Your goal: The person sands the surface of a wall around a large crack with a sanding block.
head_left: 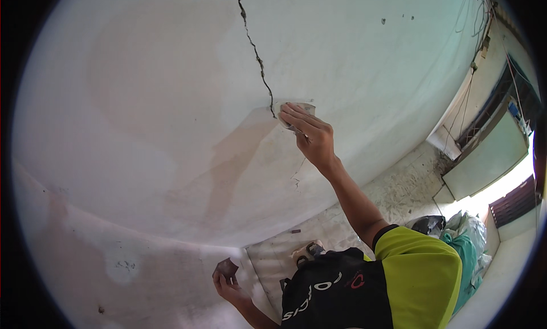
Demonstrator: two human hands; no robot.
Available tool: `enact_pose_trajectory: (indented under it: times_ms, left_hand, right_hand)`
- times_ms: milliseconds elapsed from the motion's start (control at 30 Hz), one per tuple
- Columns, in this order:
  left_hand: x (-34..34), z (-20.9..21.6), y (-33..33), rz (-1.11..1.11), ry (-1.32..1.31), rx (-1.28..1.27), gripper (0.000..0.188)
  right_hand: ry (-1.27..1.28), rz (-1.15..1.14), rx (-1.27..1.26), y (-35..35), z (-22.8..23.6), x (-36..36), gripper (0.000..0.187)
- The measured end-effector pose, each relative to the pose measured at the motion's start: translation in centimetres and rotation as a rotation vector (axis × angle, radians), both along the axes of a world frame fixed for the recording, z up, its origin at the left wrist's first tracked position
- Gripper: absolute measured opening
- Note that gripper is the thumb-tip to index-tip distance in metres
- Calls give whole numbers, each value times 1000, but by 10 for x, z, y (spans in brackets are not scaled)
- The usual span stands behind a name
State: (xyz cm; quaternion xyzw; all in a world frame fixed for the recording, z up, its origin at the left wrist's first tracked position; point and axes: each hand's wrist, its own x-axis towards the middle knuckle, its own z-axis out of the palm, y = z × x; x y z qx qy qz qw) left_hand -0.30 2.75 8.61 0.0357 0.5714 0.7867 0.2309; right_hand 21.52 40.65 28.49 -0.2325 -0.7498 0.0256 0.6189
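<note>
Pale sheet (309,108) touches the wall (171,72), held by the flattened right hand (311,132).

Floor (393,188): pale, grey-veined tile, scuffed and dusty, straight joints visible. On it: one small dark oblong scrap (296,231), near the wall's foot; one sandalled foot (310,249), partly hidden; one black plastic bag (428,224), beside a whitish plastic bag (476,229) and a teal-green bag (466,255), bunched together.
</note>
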Motion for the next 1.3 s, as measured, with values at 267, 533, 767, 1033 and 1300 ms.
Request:
enact_pose_trajectory:
  times_ms: [267, 533, 767, 1033, 1300]
  left_hand:
    - [6, -14, -2, 69, -87, -24, 27]
    - [-15, -1, 8, 111, 91, -36, 23]
    - [-7, -1, 10, 311, 355, -290, 12]
    - [1, 28, -39, 419, 598, -259, 11]
    - [11, 7, -92, 662, 453, -391, 15]
  right_hand:
    - [-210, -146, 87, 14, -112, -40, 47]
    - [-339, 297, -118, -44, -119, -44, 46]
    - [-261, 2, 242, -2, -6, -80, 43]
    - [-1023, 236, -208, -80, -155, -134, 34]
    - [-134, -24, 278, -67, 61, -206, 34]
